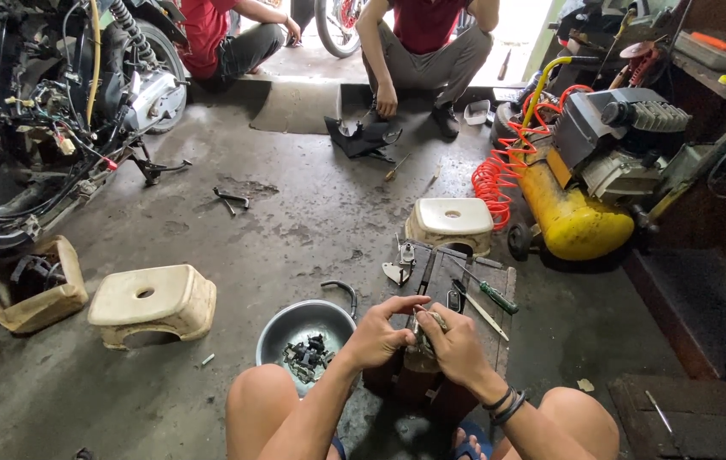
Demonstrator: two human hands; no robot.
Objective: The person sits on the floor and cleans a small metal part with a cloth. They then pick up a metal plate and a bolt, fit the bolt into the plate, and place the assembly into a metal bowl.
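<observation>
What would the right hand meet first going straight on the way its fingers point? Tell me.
The right hand points left, so it would first meet the small grimy metal part and then the left hand gripping it; depth looks matched, since both clasp that part.

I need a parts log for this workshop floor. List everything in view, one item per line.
plastic stools: 2, cream, on the floor left and centre
metal bowl: 1, grey, small dark parts inside, by the left knee
green-handled screwdriver: 1, on the wooden block ahead
air compressor: 1, yellow tank, right
coiled hose: 1, orange-red, beside the compressor
stripped motorbike: 1, dark, wiring exposed, far left
other people: 2, red shirts, crouched at the back
small metal part: 1, grey-brown, held by both hands
left hand: on the part
right hand: on the part, dark wristbands
</observation>
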